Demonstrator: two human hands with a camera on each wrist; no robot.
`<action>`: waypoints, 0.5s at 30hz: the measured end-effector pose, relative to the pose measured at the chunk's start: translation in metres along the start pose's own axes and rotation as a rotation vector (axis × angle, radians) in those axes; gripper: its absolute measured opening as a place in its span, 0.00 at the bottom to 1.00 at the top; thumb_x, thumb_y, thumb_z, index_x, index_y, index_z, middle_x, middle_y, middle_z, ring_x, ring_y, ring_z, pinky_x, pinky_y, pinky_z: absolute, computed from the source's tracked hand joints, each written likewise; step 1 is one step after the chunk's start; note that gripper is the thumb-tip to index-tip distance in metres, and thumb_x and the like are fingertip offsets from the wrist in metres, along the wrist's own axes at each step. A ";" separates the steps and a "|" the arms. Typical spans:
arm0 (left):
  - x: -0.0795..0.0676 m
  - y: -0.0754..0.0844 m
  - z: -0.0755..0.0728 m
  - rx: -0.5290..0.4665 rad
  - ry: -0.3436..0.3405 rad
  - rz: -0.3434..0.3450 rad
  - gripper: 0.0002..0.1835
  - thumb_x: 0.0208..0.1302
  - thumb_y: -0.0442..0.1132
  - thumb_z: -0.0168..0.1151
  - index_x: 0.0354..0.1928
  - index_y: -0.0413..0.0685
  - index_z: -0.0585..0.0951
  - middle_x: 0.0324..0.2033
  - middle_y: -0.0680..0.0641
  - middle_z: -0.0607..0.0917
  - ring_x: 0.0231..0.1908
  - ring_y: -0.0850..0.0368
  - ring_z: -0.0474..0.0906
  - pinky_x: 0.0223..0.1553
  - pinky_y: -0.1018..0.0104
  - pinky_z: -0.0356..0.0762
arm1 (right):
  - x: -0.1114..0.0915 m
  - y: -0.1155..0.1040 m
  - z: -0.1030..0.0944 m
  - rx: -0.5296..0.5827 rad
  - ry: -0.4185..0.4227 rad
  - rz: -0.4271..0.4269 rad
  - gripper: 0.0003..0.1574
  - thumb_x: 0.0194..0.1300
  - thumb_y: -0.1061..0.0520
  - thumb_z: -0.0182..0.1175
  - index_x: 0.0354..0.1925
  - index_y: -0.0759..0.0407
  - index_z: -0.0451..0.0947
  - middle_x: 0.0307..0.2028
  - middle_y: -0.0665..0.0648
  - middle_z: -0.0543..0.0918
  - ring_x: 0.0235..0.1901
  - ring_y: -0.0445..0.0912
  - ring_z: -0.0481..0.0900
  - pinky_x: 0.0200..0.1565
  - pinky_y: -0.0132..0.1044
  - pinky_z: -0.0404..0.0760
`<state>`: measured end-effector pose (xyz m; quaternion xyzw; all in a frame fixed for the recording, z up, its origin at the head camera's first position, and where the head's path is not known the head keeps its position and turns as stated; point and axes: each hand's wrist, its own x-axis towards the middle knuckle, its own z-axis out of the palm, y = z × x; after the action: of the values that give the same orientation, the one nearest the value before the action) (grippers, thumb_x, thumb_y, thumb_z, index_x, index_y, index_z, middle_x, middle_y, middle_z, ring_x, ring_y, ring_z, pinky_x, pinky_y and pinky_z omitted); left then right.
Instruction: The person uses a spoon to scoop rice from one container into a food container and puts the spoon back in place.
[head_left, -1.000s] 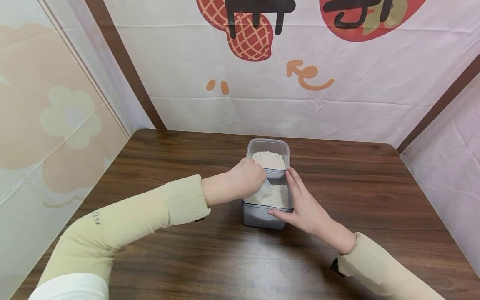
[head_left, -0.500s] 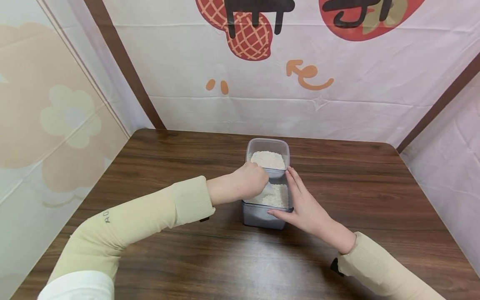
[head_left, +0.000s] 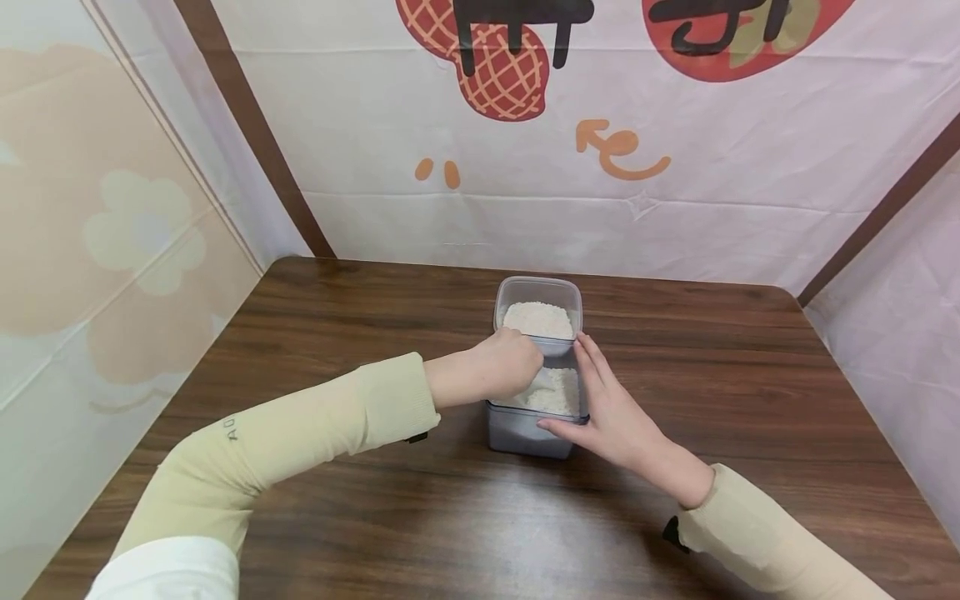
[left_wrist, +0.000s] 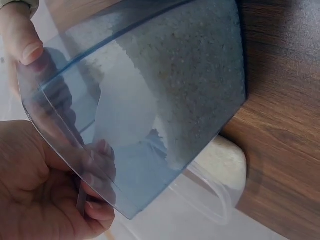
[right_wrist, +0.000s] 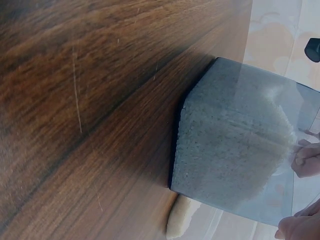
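Head view: my L hand (head_left: 508, 365) is curled round the handle of a whitish scoop (left_wrist: 125, 100), its blade in the white grain (head_left: 561, 390) inside the bluish container (head_left: 528, 438) on the brown table (head_left: 360, 517). My R hand (head_left: 618, 423) is spread along that container's R side, thumb nr the front rim. Clear tub (head_left: 537, 288) w/ more grain stands just behind.
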<state>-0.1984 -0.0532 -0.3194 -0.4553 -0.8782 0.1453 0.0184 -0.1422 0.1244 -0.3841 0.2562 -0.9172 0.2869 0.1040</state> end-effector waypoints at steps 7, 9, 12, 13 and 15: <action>0.001 -0.006 -0.003 -0.089 -0.049 0.053 0.08 0.60 0.33 0.53 0.29 0.42 0.81 0.26 0.47 0.81 0.29 0.55 0.78 0.33 0.60 0.78 | -0.001 0.001 0.000 0.005 -0.004 0.010 0.66 0.49 0.39 0.67 0.68 0.71 0.44 0.70 0.61 0.45 0.65 0.56 0.56 0.57 0.49 0.66; 0.001 -0.007 -0.003 -0.112 -0.069 0.056 0.08 0.60 0.32 0.52 0.29 0.42 0.81 0.26 0.47 0.81 0.29 0.55 0.77 0.33 0.61 0.78 | -0.001 0.001 0.000 0.008 -0.007 0.013 0.66 0.49 0.38 0.67 0.69 0.70 0.43 0.70 0.61 0.44 0.65 0.56 0.55 0.57 0.49 0.65; 0.002 -0.007 -0.004 -0.149 -0.097 0.042 0.08 0.60 0.31 0.52 0.28 0.42 0.80 0.25 0.47 0.80 0.28 0.55 0.76 0.33 0.60 0.77 | -0.001 0.002 0.001 0.007 -0.008 0.014 0.66 0.49 0.38 0.67 0.69 0.70 0.43 0.70 0.60 0.44 0.65 0.55 0.56 0.57 0.49 0.66; 0.002 -0.007 -0.004 -0.151 -0.102 0.041 0.08 0.60 0.31 0.52 0.28 0.42 0.80 0.25 0.47 0.80 0.29 0.55 0.76 0.34 0.60 0.77 | -0.001 0.002 0.001 0.006 -0.006 0.013 0.66 0.49 0.38 0.67 0.69 0.70 0.43 0.70 0.60 0.44 0.65 0.55 0.55 0.57 0.49 0.66; 0.002 -0.008 -0.005 -0.159 -0.109 0.041 0.09 0.60 0.31 0.51 0.28 0.41 0.80 0.25 0.47 0.80 0.29 0.55 0.76 0.35 0.60 0.77 | -0.001 0.002 0.001 0.001 -0.002 0.011 0.66 0.49 0.37 0.67 0.68 0.70 0.44 0.70 0.61 0.44 0.65 0.55 0.56 0.57 0.49 0.66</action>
<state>-0.2055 -0.0546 -0.3130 -0.4646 -0.8771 0.1002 -0.0688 -0.1425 0.1256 -0.3862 0.2515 -0.9186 0.2876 0.1013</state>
